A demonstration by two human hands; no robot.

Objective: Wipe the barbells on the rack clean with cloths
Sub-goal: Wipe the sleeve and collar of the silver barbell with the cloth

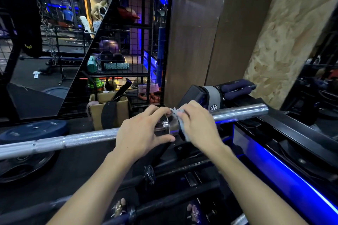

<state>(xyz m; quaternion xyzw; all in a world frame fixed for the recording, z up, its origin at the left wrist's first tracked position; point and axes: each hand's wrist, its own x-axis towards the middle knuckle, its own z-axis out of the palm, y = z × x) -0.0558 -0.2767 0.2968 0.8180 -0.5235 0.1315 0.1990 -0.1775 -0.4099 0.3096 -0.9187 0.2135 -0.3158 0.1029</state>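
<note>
A chrome barbell point(82, 138) is lying across the view on a black rack point(285, 129), its knurled shaft running in from the left and its smooth sleeve point(241, 112) ending at the right, above a strip of blue light point(292, 175). The left hand point(139, 133) is curling round the bar just beside its shiny collar point(165, 124), with the fingers over the top and the thumb underneath. The right hand point(197, 124) is pressing a pale cloth point(181, 124) against the inner end of the sleeve, right at the collar; its fingers are bent over the cloth and holding it to the metal. The two hands are nearly touching.

More dark bars point(164, 175) are resting lower on the rack, under the forearms. A blue weight plate point(34, 130) is lying on the floor at the left, behind the shaft, near a cardboard box point(111, 111) with a black strap draped over it. A wire-mesh cage point(128, 42) of gym gear is standing beyond.
</note>
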